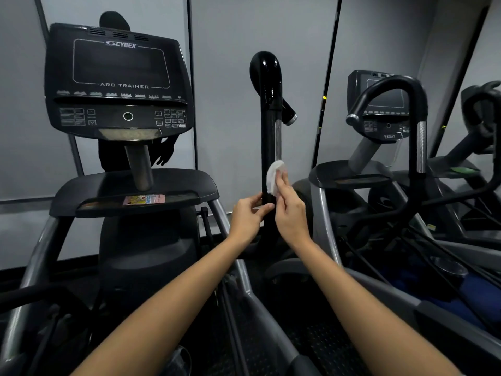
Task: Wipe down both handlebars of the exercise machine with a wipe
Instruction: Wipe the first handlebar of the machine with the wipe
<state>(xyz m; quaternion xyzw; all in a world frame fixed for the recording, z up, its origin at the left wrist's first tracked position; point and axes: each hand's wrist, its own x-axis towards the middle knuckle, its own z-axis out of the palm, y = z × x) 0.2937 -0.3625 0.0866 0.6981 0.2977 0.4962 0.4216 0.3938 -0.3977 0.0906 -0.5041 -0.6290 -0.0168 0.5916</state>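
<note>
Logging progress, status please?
Left hand grips handlebar. Right hand presses wipe on its lower shaft. Nothing blocking.

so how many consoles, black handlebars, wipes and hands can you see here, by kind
consoles: 2, the Cybex console and the neighbouring machine's console
black handlebars: 2, the near handlebar and the neighbouring handlebar
wipes: 1, the white wipe
hands: 2, the left hand and the right hand
total: 7
</note>
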